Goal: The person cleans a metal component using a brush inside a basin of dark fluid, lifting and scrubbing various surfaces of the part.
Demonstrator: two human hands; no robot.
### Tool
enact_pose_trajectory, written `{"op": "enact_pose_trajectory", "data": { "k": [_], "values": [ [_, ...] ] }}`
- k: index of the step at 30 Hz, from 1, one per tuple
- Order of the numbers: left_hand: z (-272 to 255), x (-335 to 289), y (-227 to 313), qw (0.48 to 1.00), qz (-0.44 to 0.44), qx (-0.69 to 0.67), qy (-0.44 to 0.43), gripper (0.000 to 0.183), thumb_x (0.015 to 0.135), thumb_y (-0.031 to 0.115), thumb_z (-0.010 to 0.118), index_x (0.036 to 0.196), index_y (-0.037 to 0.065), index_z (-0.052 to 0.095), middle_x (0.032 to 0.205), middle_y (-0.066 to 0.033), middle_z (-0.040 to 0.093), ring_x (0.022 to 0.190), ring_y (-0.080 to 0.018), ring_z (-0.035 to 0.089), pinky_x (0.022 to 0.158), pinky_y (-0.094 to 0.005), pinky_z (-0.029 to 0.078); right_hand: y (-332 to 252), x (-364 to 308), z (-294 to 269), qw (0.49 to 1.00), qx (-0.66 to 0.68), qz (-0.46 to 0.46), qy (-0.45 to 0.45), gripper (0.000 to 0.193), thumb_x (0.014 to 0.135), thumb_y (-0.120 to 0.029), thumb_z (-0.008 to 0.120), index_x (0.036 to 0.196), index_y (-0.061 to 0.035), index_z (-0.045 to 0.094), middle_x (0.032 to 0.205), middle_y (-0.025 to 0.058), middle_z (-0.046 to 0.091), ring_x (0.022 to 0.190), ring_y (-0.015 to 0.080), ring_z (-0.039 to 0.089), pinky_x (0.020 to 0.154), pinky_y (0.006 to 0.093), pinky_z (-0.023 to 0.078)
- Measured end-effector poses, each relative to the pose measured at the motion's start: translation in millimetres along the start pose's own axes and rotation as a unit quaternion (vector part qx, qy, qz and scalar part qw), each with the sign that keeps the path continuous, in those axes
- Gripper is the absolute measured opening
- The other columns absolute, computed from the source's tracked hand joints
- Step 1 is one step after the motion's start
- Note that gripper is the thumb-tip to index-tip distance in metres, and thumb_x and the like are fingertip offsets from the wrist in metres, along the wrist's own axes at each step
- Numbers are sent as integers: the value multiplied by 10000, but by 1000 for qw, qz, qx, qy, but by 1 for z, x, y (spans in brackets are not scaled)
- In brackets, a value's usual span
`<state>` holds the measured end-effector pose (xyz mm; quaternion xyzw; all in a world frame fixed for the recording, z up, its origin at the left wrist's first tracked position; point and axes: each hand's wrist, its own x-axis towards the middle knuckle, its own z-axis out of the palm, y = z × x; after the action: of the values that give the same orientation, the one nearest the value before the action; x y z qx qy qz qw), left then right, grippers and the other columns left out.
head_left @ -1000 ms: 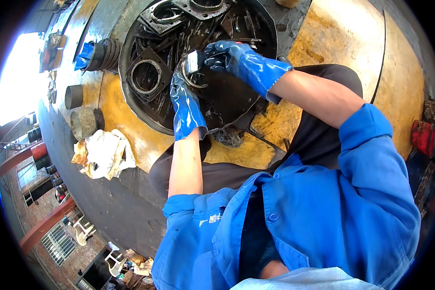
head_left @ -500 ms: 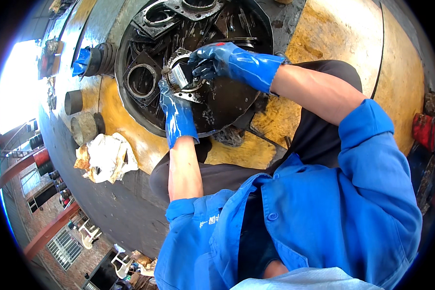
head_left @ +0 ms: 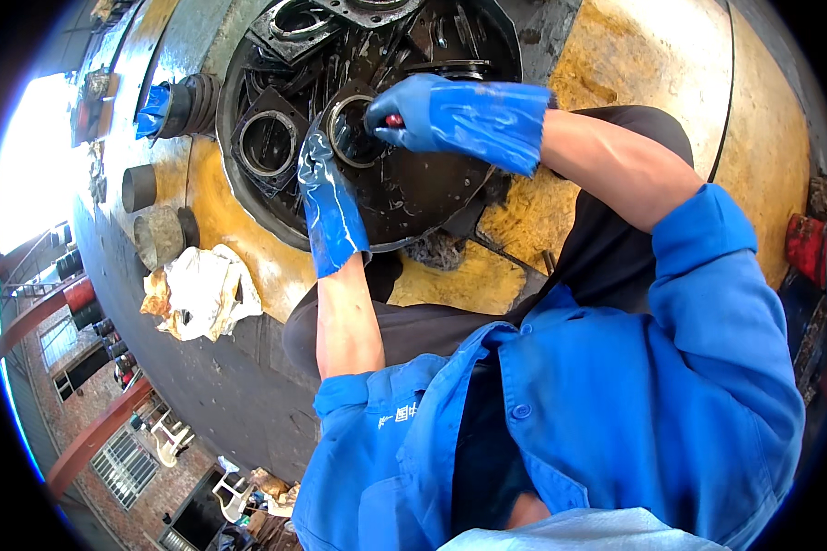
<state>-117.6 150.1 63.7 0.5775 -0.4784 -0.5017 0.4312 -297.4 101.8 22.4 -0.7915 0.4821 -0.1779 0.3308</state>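
My left hand [head_left: 318, 168], in a blue rubber glove, is closed on the near-left edge of a dark, oily flange plate with a round ring [head_left: 333, 133]. My right hand [head_left: 408, 114], gloved the same way, has its fingers curled at the ring's right side. A small red spot shows at those fingers; whether it is a tool or part of the glove I cannot tell. Both hands are over a large round metal basin [head_left: 265, 223] of dark liquid. Another square flange [head_left: 248, 163] lies left of my left hand, and more flanges [head_left: 296, 48] are piled at the far side.
Short metal sleeves [head_left: 139, 189] and a stack of dark rings [head_left: 193, 106] stand left of the basin. A crumpled, stained white cloth [head_left: 209, 292] lies nearer me. Yellow, oil-stained boards [head_left: 639, 55] cover the floor to the right. My bent legs [head_left: 432, 335] flank the basin's near side.
The flange in my left hand has turned, so its bright inner wall no longer shows and the ring looks dark. My right hand has turned and closed, and its sleeve cuff has shifted slightly right.
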Motion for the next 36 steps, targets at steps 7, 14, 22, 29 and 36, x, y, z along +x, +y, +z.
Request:
{"op": "enact_pose_trajectory", "data": {
  "k": [7, 14, 22, 29, 36],
  "values": [
    [-3, 3, -13, 991, -45, -119, -38, 443, 1117, 331, 418, 1336, 13, 637, 1235, -71, 694, 1096, -165, 630, 1000, -317, 481, 14, -5, -4, 961, -167, -217, 43, 324, 835, -138, 736, 1158, -164, 727, 1206, 56, 716, 947, 324, 718, 835, 446, 588],
    [-8, 7, -32, 994, -18, -90, -67, 437, 1112, 302, 445, 1406, 7, 579, 1326, -108, 665, 1173, -193, 635, 1039, -349, 495, 1, -3, 4, 993, 44, 91, 64, 230, 913, -271, 682, 1108, -167, 750, 958, 103, 768, 870, 317, 726, 799, 407, 579],
    [17, -9, -3, 991, -89, -94, -28, 480, 1121, 344, 397, 1431, 17, 563, 1375, -112, 630, 1220, -211, 592, 1078, -348, 441, 23, 16, 9, 927, 314, 202, 43, 294, 991, -320, 675, 1185, -116, 757, 946, 37, 774, 826, 136, 690, 791, 299, 565],
    [-4, 1, -68, 987, -106, -112, 37, 444, 1101, 314, 514, 1443, 32, 529, 1286, -151, 657, 1106, -222, 651, 938, -369, 556, -8, -7, 7, 994, 109, 26, 2, 208, 944, -225, 690, 1133, -160, 747, 1015, 61, 776, 937, 289, 736, 838, 410, 588],
    [-2, 7, -19, 994, -39, -73, -65, 451, 1118, 339, 452, 1392, -2, 566, 1272, -148, 671, 1113, -219, 648, 989, -335, 513, -1, -10, -5, 961, -193, -194, -30, 326, 904, -120, 672, 1223, -172, 715, 1134, 87, 715, 979, 317, 718, 818, 431, 594]
  ]
}}
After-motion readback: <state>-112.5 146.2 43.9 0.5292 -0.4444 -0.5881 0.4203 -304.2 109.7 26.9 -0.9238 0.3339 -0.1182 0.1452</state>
